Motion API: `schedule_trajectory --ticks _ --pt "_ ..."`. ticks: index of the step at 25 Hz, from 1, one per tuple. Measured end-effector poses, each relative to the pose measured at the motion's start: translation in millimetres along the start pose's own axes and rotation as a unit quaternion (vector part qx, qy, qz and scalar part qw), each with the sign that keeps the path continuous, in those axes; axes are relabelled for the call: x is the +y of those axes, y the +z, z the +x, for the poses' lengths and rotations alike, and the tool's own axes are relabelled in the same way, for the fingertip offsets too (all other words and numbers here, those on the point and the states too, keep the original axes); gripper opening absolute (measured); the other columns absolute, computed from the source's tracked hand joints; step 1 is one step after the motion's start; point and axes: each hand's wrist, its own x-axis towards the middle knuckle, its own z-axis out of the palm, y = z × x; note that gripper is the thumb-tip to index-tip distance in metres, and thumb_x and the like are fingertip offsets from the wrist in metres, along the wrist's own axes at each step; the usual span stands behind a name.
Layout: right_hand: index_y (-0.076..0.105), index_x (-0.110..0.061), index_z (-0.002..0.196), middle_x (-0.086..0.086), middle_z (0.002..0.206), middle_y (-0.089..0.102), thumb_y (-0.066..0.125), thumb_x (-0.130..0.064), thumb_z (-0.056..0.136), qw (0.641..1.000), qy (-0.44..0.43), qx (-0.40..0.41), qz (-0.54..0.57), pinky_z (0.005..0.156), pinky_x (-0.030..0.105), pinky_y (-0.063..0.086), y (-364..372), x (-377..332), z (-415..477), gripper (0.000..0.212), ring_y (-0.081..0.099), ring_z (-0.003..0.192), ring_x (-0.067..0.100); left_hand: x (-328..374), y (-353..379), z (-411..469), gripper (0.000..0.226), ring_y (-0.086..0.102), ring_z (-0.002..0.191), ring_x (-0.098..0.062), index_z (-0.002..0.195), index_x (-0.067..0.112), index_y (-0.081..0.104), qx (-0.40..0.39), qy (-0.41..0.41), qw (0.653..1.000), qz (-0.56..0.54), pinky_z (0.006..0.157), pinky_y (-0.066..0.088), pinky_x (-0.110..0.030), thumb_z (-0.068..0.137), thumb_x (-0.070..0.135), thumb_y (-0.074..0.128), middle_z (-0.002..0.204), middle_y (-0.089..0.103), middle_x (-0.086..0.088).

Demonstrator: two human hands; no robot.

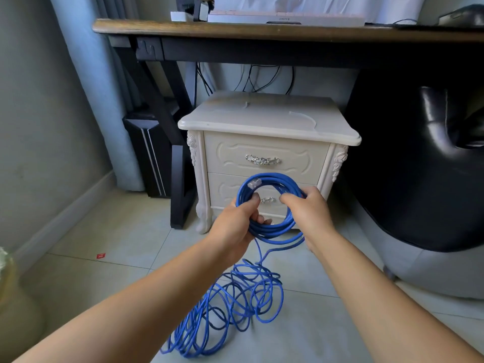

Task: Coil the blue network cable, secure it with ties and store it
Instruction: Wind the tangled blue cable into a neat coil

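Both arms bare, stretched forward and converging toward frame centre. Left forearm (157,297) enters from lower left, right forearm (379,297) from lower right, both wrists about straight. Left hand (243,218) grips the left side of the blue cable coil (275,231), fingers curled round the strands, thumb up against the loop's inner edge, fingertips showing underneath. Right hand (311,216) grips the right side of the coil, back of hand toward camera, fingers curled over the strands and reaching into the loop. Hands level, near each other, not touching
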Motion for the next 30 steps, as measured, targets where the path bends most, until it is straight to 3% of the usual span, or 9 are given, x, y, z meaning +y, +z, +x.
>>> schedule_trajectory --ticks 4,7,10,14,17,20,23,27,30 --pt "0.051 -0.013 0.103 0.004 0.086 0.068 0.067 -0.021 0.084 0.995 0.051 -0.043 0.081 0.068 0.035 0.055 6 -4 -7 0.027 0.072 0.081 0.023 11 -5 0 0.007 0.044 0.048 -0.01 0.102 0.01 0.054 -0.019 0.046 0.999 -0.017 0.074 0.047 -0.031 0.101 0.016 0.051 0.053 0.042 0.003" --pt "0.061 -0.01 0.096 0.002 0.063 0.065 0.069 -0.015 0.086 0.979 0.073 -0.115 0.151 0.059 0.031 0.055 3 -11 -12 0.014 0.07 0.061 0.022 16 -13 2 0.006 0.045 0.054 -0.011 0.1 0.011 0.056 -0.055 0.035 0.998 -0.002 0.075 0.047 -0.032 0.1 0.017 0.052 0.059 0.042 0.002" --pt "0.064 -0.012 0.09 0.001 0.046 0.053 0.067 -0.009 0.086 0.989 0.031 -0.084 0.121 0.053 0.029 0.051 -3 -14 -14 0.005 0.062 0.048 0.02 16 -21 0 0.006 0.059 0.076 -0.019 0.098 0.013 0.056 -0.119 0.002 0.99 0.078 0.08 0.052 -0.032 0.094 0.014 0.061 0.073 0.055 -0.004" --pt "0.064 -0.019 0.082 0.0 0.056 0.058 0.058 -0.002 0.081 0.985 -0.096 -0.057 -0.136 0.053 0.03 0.052 -8 -10 -17 0.019 0.061 0.046 0.019 23 -36 -2 0.07 0.063 0.113 -0.014 0.138 0.031 0.042 -0.168 0.052 0.954 0.243 0.091 0.051 -0.022 0.08 0.013 0.078 0.124 0.061 0.0" --pt "0.057 -0.03 0.069 -0.002 0.063 0.059 0.06 -0.007 0.076 0.943 -0.172 -0.095 -0.27 0.055 0.033 0.054 -2 -12 -30 0.024 0.065 0.053 0.02 25 -37 -6 0.079 0.057 0.115 -0.008 0.145 0.033 0.037 -0.145 0.171 0.875 0.429 0.087 0.045 -0.012 0.08 0.006 0.073 0.134 0.05 0.004" --pt "0.052 -0.037 0.073 -0.006 0.067 0.058 0.061 -0.014 0.077 0.903 -0.227 -0.095 -0.353 0.061 0.031 0.046 6 -16 -40 0.025 0.06 0.071 0.024 19 -36 -6 0.055 0.059 0.097 -0.014 0.137 0.024 0.048 -0.061 0.269 0.775 0.569 0.073 0.038 -0.016 0.085 0.01 0.063 0.107 0.06 0.004" --pt "0.05 -0.034 0.096 -0.005 0.075 0.061 0.065 -0.022 0.078 0.93 -0.22 -0.078 -0.285 0.063 0.032 0.044 8 -19 -46 0.026 0.058 0.07 0.019 21 -33 -3 0.022 0.054 0.067 -0.009 0.113 0.018 0.062 -0.008 0.275 0.8 0.534 0.057 0.038 -0.021 0.092 0.014 0.057 0.078 0.061 0.008" --pt "0.052 -0.029 0.12 -0.006 0.102 0.068 0.078 -0.027 0.078 0.976 -0.06 -0.188 -0.097 0.081 0.024 0.053 -4 -21 -43 0.049 0.068 0.09 0.012 19 -32 1 0.014 0.057 0.066 -0.022 0.099 0.014 0.065 0.026 0.22 0.88 0.42 0.06 0.057 -0.037 0.096 0.012 0.052 0.075 0.061 -0.007" --pt "0.047 -0.03 0.121 0.002 0.109 0.07 0.078 -0.029 0.079 0.958 0.016 -0.279 -0.061 0.091 0.038 0.055 -2 -8 -46 0.052 0.071 0.097 0.018 25 -32 0 0.016 0.047 0.056 -0.013 0.098 0.013 0.066 0.091 0.166 0.942 0.278 0.04 0.043 -0.016 0.099 0.012 0.05 0.069 0.05 -0.002"
